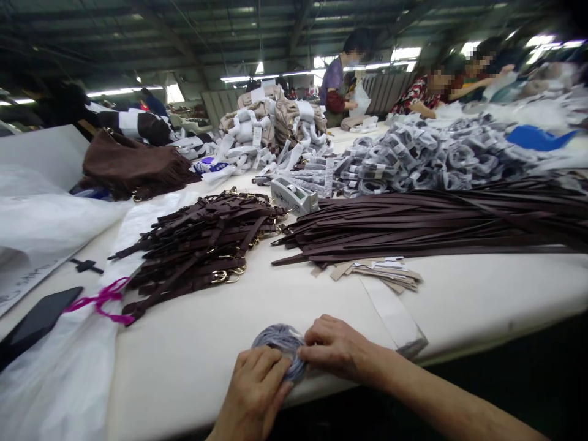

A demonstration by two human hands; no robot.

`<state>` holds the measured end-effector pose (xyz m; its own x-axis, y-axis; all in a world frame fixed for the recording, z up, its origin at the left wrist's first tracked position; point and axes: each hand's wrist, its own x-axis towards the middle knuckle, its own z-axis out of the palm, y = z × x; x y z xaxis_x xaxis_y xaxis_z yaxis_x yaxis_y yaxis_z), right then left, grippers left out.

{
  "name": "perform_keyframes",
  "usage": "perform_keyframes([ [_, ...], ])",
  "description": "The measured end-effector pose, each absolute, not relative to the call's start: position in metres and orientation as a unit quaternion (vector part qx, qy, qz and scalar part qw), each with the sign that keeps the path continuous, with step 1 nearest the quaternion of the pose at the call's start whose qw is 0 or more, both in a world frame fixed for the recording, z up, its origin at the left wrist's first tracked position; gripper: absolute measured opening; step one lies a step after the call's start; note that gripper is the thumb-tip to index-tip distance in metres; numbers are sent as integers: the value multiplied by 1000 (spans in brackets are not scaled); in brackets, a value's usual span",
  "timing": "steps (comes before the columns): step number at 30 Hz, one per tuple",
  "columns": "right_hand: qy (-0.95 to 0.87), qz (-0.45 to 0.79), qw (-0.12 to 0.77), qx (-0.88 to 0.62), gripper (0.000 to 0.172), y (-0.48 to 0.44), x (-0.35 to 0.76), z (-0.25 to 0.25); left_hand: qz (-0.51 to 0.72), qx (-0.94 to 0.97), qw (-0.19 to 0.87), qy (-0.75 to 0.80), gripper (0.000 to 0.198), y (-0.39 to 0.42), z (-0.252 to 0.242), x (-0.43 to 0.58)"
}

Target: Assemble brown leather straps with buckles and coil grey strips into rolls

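At the table's near edge lies a coiled strap [278, 336], greyish, round and apparently wrapped in clear plastic. My left hand [255, 383] is closed on its lower left side, fingers over the ring. From the right, my right hand [337, 349] has its thumb and fingers closed at the coil's right edge. What the right fingertips pinch exactly is partly hidden. Beyond the hands, long dark brown straps [413, 223] lie in a flat stack, and a heap of short brown straps with gold buckles [202, 245] lies to the left.
Paper strips [381, 272] and a white band [395, 318] lie right of centre. A tape dispenser [294, 196] stands between the strap stacks. Behind are wrapped coils [413, 153] and a brown fringed bag [133, 162]. A phone [41, 321] lies left. Co-workers [337, 82] are across the table.
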<state>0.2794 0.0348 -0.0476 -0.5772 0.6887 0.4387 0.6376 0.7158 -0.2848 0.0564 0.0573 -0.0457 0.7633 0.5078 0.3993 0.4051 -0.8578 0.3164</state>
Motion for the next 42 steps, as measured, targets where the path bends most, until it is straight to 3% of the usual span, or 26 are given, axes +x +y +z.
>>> perform_keyframes([
  [6,-885,74,248,-387,16,34,284,-45,277,909,88,298,23,53,-54,59],
  [12,-778,8,272,-567,23,71,353,-33,328,890,40,314,23,55,-63,68],
  [15,-770,13,282,-573,20,93,375,-37,327,885,48,326,22,53,-65,70],
  [18,-750,34,336,-569,13,98,377,-38,333,877,65,340,20,52,-66,69],
  [22,-641,41,476,-601,22,91,375,-21,371,851,89,361,16,58,-63,63],
  [26,-533,53,593,-601,29,95,376,0,396,806,181,401,20,65,-47,57],
  [31,-475,116,686,-539,21,99,350,13,421,584,458,521,30,66,-14,57],
  [33,-565,84,629,-527,15,91,332,9,425,484,548,534,38,66,-3,57],
  [36,-741,20,453,-495,22,73,307,-13,462,364,609,532,46,66,6,52],
  [39,-823,55,300,-480,28,58,293,-39,486,334,612,527,45,63,8,46],
  [42,-839,132,227,-476,39,55,296,-51,480,361,590,539,42,58,8,42],
])
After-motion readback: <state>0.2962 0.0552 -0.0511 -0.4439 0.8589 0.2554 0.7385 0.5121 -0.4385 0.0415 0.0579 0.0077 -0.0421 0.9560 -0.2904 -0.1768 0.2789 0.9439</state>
